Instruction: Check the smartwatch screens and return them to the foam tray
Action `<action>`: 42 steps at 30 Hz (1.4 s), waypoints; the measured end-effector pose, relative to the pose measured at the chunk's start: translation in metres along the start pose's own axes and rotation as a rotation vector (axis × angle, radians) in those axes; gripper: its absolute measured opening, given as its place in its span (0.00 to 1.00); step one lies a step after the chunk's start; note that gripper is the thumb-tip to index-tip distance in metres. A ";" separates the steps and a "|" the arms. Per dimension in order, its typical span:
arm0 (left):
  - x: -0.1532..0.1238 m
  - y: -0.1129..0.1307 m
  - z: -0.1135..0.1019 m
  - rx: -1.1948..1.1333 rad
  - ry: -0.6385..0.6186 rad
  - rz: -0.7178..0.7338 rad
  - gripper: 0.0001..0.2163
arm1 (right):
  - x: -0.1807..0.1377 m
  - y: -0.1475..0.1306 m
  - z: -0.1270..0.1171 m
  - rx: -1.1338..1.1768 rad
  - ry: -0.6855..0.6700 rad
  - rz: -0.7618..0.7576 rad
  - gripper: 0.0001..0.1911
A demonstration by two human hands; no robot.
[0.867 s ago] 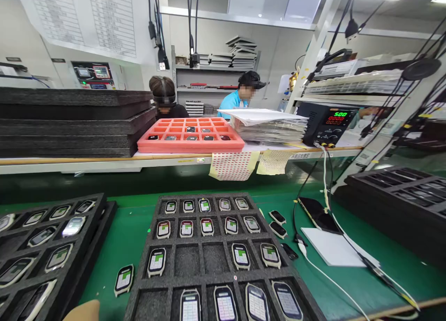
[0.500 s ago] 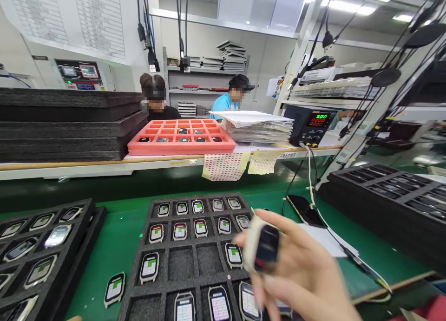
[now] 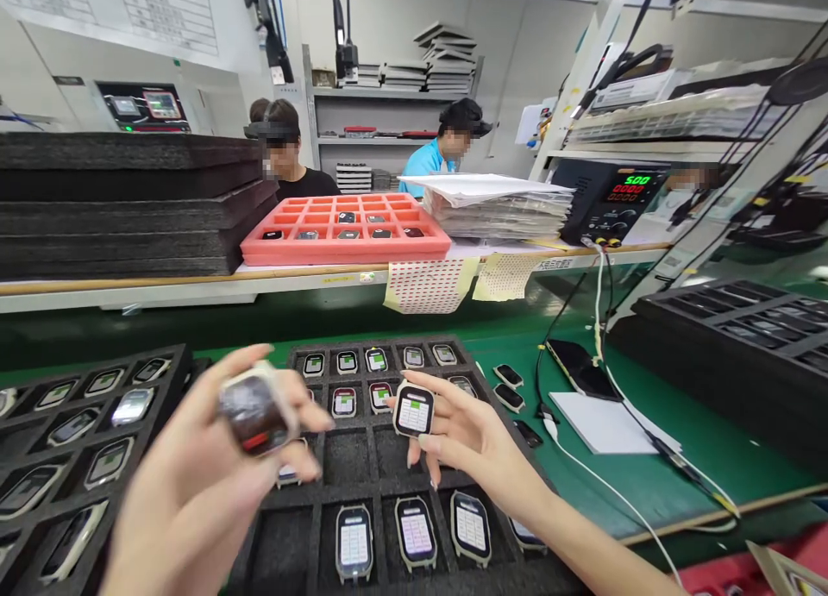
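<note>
My left hand is raised over the bench, fingers closed round a smartwatch body with a dark screen that shows a red patch. My right hand pinches a second smartwatch body whose lit screen shows a white grid. Both hands hover above a black foam tray whose pockets hold several lit watch bodies. Some pockets in its middle row are bare.
Another black foam tray with watches lies at left. Black trays stack at right. A white pad, a dark phone and white cables lie on the green mat. A red tray, paper stack and power supply stand on the shelf. Two people sit behind.
My left hand has come up into view holding a dark-screened watch. My right hand has moved left and now holds a lit watch; half a second ago it held a dark one.
</note>
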State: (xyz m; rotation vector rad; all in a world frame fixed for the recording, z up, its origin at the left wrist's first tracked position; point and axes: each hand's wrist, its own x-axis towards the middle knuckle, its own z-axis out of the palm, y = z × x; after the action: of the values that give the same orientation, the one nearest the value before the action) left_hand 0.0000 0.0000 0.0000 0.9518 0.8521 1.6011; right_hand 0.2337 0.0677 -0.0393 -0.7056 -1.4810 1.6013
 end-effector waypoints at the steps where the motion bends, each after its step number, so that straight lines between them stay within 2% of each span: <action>1: 0.005 -0.003 0.005 0.005 -0.031 -0.045 0.26 | 0.000 0.001 0.000 -0.007 0.007 0.000 0.29; 3: 0.017 -0.015 0.014 0.018 -0.114 -0.136 0.23 | -0.001 0.002 0.001 -0.020 0.021 0.002 0.28; 5: 0.026 -0.030 0.019 0.016 -0.157 -0.156 0.21 | -0.002 0.004 0.002 -0.026 0.031 0.001 0.27; 9: 0.031 -0.054 0.018 -0.015 -0.268 -0.197 0.24 | -0.002 0.005 0.003 -0.054 0.079 -0.017 0.24; 15: 0.028 -0.064 0.014 -0.101 -0.440 -0.178 0.24 | 0.001 0.006 0.003 -0.178 0.216 -0.011 0.17; 19: 0.029 -0.064 0.014 -0.040 -0.437 -0.167 0.19 | 0.001 0.005 0.001 -0.225 0.265 0.007 0.15; 29: 0.032 -0.068 0.014 0.012 -0.399 -0.140 0.21 | -0.003 0.006 0.001 -0.141 0.180 0.011 0.19; 34: 0.031 -0.067 0.013 -0.057 -0.415 -0.140 0.23 | -0.004 0.007 0.000 -0.121 0.172 -0.003 0.20; 42: 0.035 -0.068 0.013 -0.020 -0.408 -0.148 0.17 | -0.005 0.007 -0.001 -0.102 0.136 -0.035 0.18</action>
State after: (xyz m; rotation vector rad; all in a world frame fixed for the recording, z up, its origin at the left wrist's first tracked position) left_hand 0.0345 0.0490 -0.0493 1.1240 0.6048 1.2288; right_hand 0.2359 0.0646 -0.0466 -0.8256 -1.4753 1.4308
